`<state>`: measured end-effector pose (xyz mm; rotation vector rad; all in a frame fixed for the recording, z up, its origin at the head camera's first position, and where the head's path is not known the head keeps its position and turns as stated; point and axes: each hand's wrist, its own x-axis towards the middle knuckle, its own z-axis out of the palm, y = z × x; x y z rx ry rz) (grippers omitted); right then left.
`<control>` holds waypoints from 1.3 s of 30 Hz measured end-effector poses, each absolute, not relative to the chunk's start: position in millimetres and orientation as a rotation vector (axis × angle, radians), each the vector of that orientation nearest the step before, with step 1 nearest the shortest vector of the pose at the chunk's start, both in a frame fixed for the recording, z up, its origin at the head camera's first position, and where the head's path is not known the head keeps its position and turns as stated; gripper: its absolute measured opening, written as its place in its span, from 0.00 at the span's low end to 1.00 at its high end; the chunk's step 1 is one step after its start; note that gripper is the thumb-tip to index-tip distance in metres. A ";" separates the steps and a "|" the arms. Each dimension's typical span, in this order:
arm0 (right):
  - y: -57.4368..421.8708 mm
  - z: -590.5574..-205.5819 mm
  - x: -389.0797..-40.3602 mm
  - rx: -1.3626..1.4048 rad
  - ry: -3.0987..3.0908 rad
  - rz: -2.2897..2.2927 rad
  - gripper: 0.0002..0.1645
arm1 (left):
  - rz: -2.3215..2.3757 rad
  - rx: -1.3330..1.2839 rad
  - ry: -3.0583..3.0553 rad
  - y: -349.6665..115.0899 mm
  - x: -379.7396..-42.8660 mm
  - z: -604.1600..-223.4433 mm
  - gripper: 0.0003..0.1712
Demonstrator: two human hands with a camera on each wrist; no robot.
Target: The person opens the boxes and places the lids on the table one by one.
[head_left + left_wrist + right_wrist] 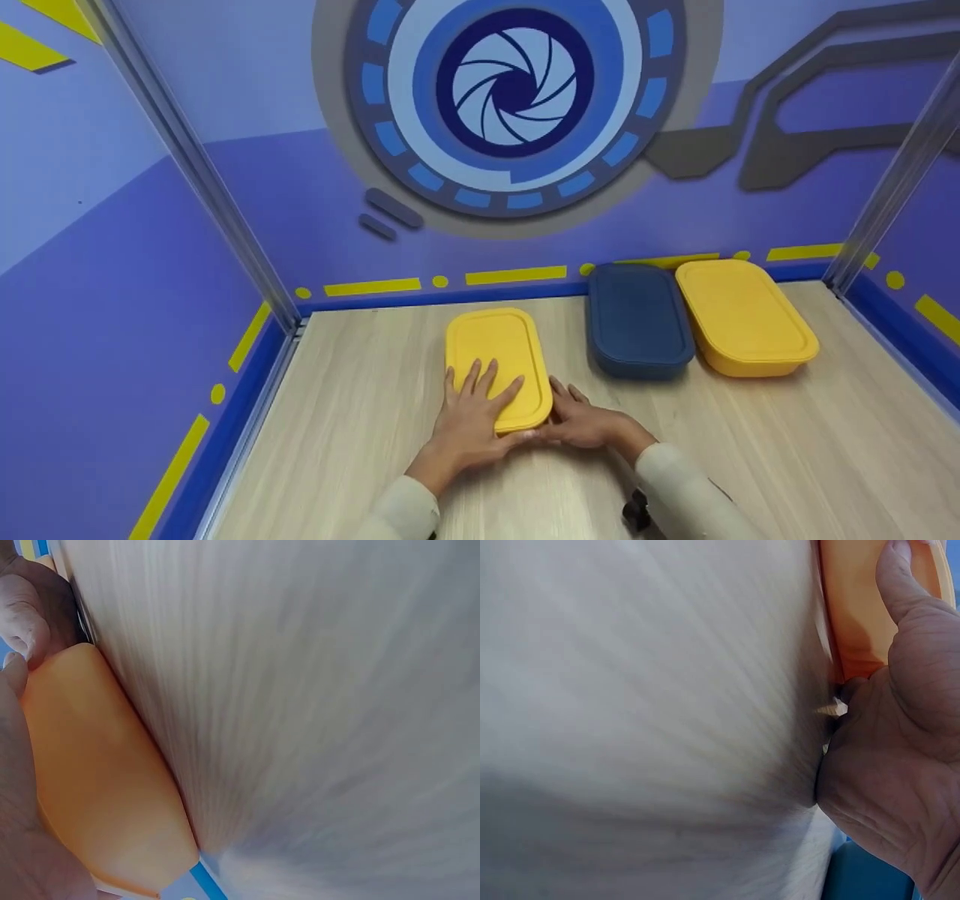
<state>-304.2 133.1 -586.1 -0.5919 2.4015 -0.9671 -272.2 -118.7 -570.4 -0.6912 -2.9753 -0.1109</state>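
Observation:
A yellow lidded box [493, 337], rounded at its corners, lies on the table with its long side running away from me. My left hand [469, 424] rests on its lid with the fingers spread, its thumb down at the near edge. At the near right corner, my right hand [589, 425] touches the box. Its thumb lies along the near side and its fingers beside the right side, the fingertips partly hidden. The left wrist view shows the box's orange-looking side [105, 765] beside the left hand [30, 825]. In the right wrist view, the right thumb lies against the box [855, 607].
A dark blue lidded box [639, 319] stands at the back right, close beside a second yellow box [746, 315]. Printed wall panels [247, 225] enclose the wooden table [337, 420] at the back and sides. A small black object [636, 511] is by the right sleeve.

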 end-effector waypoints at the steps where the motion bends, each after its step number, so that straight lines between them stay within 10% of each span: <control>1: 132.4 -585.6 -304.2 -0.587 2.402 -0.962 0.68 | -0.111 -0.691 -2.972 -119.2 -272.0 -570.4 0.52; 39: 133.1 -584.8 -301.4 -0.562 2.407 -0.961 0.68 | -0.172 -0.687 -2.958 -119.8 -271.6 -570.5 0.51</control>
